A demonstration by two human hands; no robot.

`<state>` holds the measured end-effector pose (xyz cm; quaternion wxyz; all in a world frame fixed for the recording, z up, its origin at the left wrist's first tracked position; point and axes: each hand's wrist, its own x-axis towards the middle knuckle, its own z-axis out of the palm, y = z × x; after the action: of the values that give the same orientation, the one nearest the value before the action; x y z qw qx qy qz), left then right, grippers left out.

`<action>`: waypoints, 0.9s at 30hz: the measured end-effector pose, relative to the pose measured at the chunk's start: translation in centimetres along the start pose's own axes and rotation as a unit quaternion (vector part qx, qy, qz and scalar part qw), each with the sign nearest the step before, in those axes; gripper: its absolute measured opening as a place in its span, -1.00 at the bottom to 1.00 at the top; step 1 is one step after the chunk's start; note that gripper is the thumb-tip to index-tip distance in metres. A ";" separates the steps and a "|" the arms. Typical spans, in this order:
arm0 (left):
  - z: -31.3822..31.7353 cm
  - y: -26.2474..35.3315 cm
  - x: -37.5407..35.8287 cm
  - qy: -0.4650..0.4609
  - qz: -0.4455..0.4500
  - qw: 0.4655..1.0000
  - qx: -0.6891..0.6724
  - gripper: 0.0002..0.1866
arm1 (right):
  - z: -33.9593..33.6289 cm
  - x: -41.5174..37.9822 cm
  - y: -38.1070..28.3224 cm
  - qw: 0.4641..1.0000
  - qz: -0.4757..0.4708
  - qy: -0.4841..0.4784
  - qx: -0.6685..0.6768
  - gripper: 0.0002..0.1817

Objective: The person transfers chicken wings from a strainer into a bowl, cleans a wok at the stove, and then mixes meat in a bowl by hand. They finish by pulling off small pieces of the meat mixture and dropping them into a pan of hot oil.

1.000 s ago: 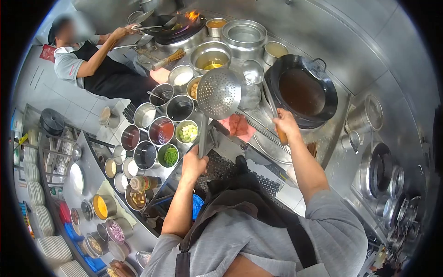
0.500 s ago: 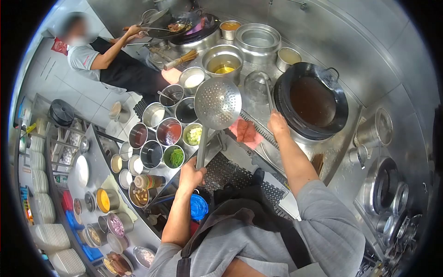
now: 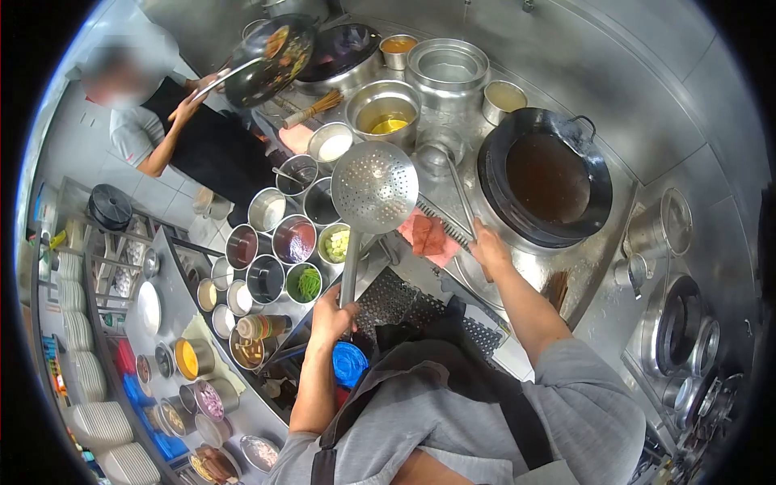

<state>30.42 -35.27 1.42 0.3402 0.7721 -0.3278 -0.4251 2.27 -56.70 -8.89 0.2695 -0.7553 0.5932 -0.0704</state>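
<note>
My left hand [image 3: 333, 314] is closed around the handle of a large perforated skimmer [image 3: 374, 187], whose round head is raised above several metal pots. In my right hand [image 3: 490, 249] is the handle of a ladle [image 3: 462, 194]. The ladle's bowl lies low over the steel stove top, between the oil pot and the wok. To the right of that hand sits a black wok [image 3: 548, 178] filled with brown liquid. A folded red cloth [image 3: 430, 234] lies just left of my right hand.
Beyond the skimmer stand a pot of yellow oil [image 3: 384, 111] and a wide water pot [image 3: 447, 69]. Ingredient pots, one with chopped greens [image 3: 308, 283], crowd the left. A co-worker [image 3: 194, 133] at upper left holds a tilted wok [image 3: 271, 65] of food.
The co-worker's wok has come up off the burner and tilted. My right hand has dropped slightly, and the ladle has shifted a little left. The skimmer has moved slightly left and down.
</note>
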 end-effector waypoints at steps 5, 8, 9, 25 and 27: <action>-0.3 0.7 0.1 -0.019 -0.012 1.000 0.010 -0.54 | 1.2 2.5 2.3 0.999 -0.006 0.031 -0.010 -0.35; -0.2 0.1 0.0 -0.021 -0.014 1.000 0.003 -0.53 | -0.2 4.2 0.5 0.998 0.042 0.034 0.009 -0.41; -0.2 -0.3 0.0 -0.018 -0.008 1.000 0.006 -0.53 | -0.1 4.6 0.2 0.999 0.041 0.032 0.009 -0.41; -0.6 0.1 -0.1 -0.013 0.000 1.000 -0.008 -0.57 | 1.0 -2.8 0.3 0.999 0.023 -0.016 0.027 -0.33; -0.1 0.1 1.3 -0.029 0.011 0.999 -0.007 -0.55 | 0.8 -3.7 0.4 0.999 0.004 -0.015 0.039 -0.33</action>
<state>31.01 -36.30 1.02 0.3410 0.7533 -0.3432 -0.4455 1.21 -52.99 -9.00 0.3078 -0.7426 0.5893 -0.0806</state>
